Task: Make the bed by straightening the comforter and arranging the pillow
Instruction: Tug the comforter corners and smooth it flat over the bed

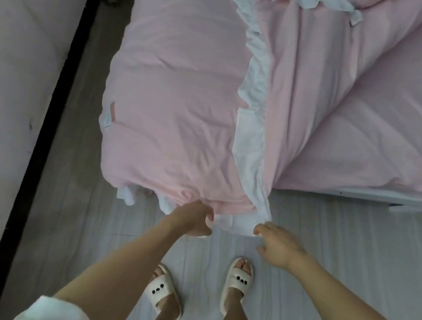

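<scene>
White sleeves are seen at the bottom edge, and bare forearms are extended forward above two feet in white slippers marked with black dots. Pale floorboards are stood upon. At the near edge of the bed, the pink comforter is gripped by the left hand, whose fingers are closed around a bunched fold of the hem. Just beside it, the right hand is held with fingers loosely spread, its fingertips touching the end of the white ruffled trim; whether the trim is actually pinched cannot be told. This trim is run from the far end of the bed down to the hands, along a folded-over part of the comforter. A pink sheet is exposed to the right of the fold. A small tag is sewn on the comforter's left side. No pillow can be made out with certainty.
</scene>
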Tool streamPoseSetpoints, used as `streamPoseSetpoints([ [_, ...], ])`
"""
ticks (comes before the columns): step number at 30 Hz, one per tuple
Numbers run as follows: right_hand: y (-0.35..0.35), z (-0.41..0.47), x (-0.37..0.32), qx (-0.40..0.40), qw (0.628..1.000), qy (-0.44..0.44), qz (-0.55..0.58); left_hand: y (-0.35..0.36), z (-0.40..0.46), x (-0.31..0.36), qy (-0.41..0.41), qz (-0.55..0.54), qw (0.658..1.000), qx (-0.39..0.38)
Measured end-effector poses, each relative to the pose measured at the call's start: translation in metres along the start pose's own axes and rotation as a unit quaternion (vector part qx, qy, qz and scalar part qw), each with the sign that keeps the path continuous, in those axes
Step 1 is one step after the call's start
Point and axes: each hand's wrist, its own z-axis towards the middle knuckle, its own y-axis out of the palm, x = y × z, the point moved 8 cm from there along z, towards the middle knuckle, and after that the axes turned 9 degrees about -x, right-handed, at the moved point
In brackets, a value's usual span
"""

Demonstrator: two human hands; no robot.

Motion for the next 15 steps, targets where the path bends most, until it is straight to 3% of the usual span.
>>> streamPoseSetpoints([
  [2,-0.030,0.003,-0.003,0.053,0.998,-0.017,-0.002,-0.010,0.003,0.009,0.001,-0.037,0.999,0.034],
  [3,-0.056,0.003,-0.005,0.135,0.990,-0.042,-0.008,-0.024,0.003,0.018,0.004,-0.065,0.994,0.089],
  [5,-0.111,-0.007,-0.020,0.295,0.947,-0.124,-0.025,-0.054,0.002,0.033,0.011,-0.136,0.971,0.196],
  [7,-0.158,-0.011,-0.020,0.400,0.901,-0.158,-0.054,-0.080,0.008,0.047,0.030,-0.252,0.935,0.249],
  [9,-0.193,0.005,-0.015,0.385,0.905,-0.164,-0.069,-0.097,0.022,0.057,0.053,-0.423,0.870,0.248],
  [11,-0.212,0.030,0.005,0.307,0.935,-0.157,-0.088,-0.110,0.043,0.073,0.065,-0.546,0.802,0.233],
  [13,-0.215,0.049,0.037,0.250,0.950,-0.149,-0.111,-0.124,0.065,0.094,0.066,-0.591,0.773,0.222],
  [15,-0.214,0.052,0.081,0.254,0.949,-0.172,-0.077,-0.138,0.089,0.131,0.096,-0.624,0.745,0.213],
])
